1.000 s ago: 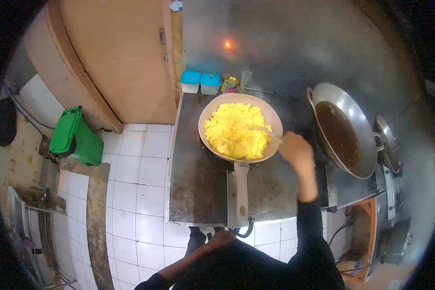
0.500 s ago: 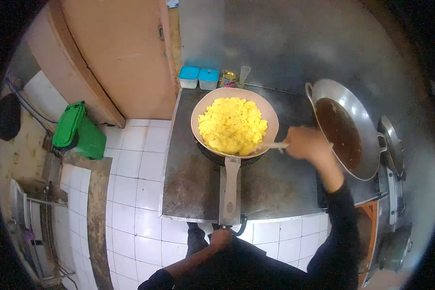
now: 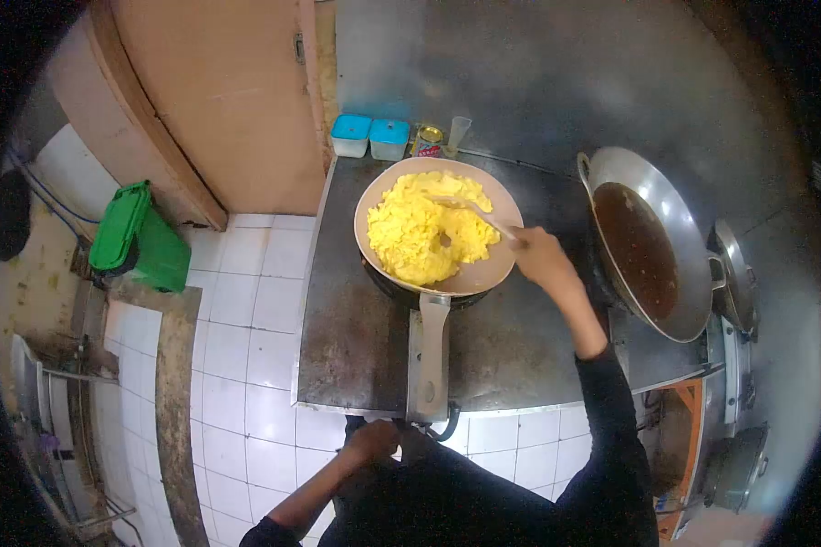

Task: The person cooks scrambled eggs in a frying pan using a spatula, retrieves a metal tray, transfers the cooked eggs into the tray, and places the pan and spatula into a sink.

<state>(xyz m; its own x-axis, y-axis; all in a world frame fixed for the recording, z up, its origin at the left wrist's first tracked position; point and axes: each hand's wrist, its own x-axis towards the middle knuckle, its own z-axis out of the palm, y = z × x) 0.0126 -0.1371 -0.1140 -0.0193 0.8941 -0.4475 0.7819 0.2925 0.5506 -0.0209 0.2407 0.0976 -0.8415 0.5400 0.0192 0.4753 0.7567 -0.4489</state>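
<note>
From my remote seat I'm seeing the right hand (image 3: 544, 255) gripping a utensil (image 3: 485, 216) dipping into yellow food (image 3: 406, 237) in the pan (image 3: 497, 273); the left hand (image 3: 374, 441) (fingers open or closed, I can't tell) is hanging near the counter (image 3: 351, 365).

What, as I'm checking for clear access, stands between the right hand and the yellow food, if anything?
Nothing visible blocks the way: the right hand grips a utensil that crosses over the rim of the pan to the yellow food.
</note>
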